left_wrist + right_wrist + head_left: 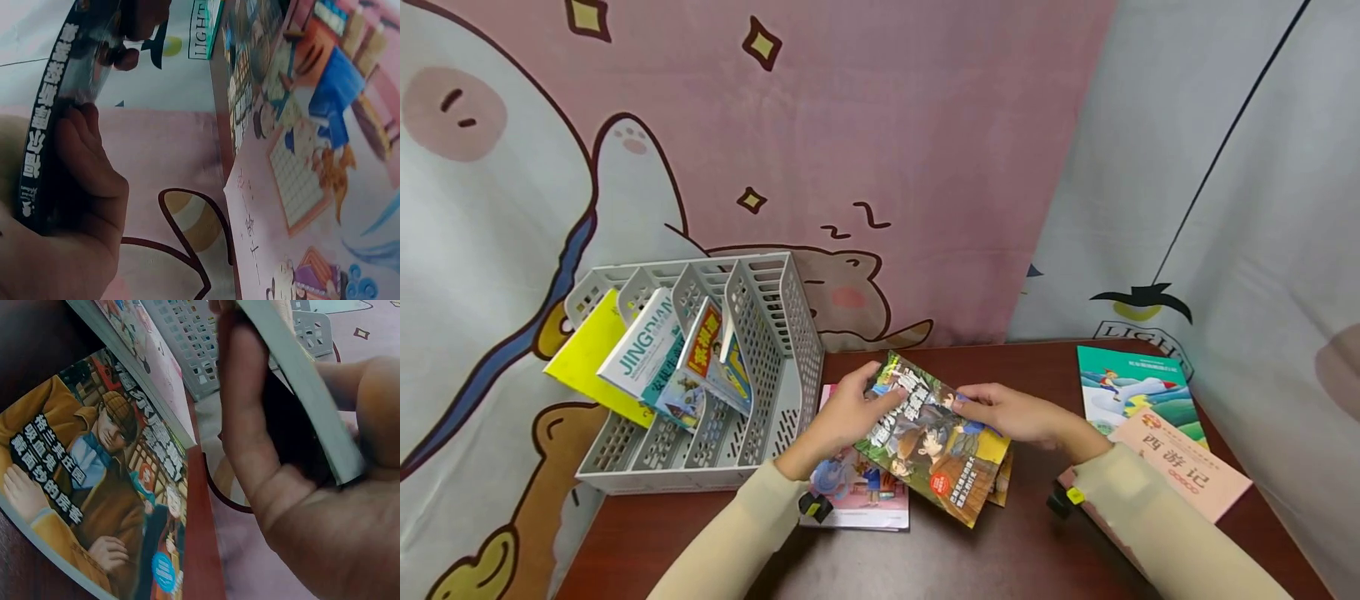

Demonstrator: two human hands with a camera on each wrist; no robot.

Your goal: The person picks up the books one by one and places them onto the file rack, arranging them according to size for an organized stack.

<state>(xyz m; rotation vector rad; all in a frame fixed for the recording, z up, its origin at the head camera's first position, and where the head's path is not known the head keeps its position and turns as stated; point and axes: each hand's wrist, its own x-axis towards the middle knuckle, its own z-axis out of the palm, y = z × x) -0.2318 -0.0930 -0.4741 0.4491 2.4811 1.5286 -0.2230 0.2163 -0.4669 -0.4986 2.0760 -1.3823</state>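
Observation:
Both hands hold a comic-style paperback [936, 454], its illustrated cover tilted up toward the head camera. My left hand [853, 410] grips its left edge, thumb on the cover; the left wrist view shows the dark spine [53, 106] against that palm. At the upper right edge, my right hand [1018, 414] pinches the same book, whose pale page edges [306, 400] show in the right wrist view. Below it lies a second paperback [106, 469] with a figure in a checked cap, mostly hidden in the head view. A pink picture book [887, 504] lies under the left hand.
A grey slotted book rack [662, 481] stands at the left, holding a yellow book [587, 354], a white-and-teal book [643, 354] and other thin books. At the right lie a green-covered book [1131, 375] and a light pink book [1187, 467], partly behind the right sleeve.

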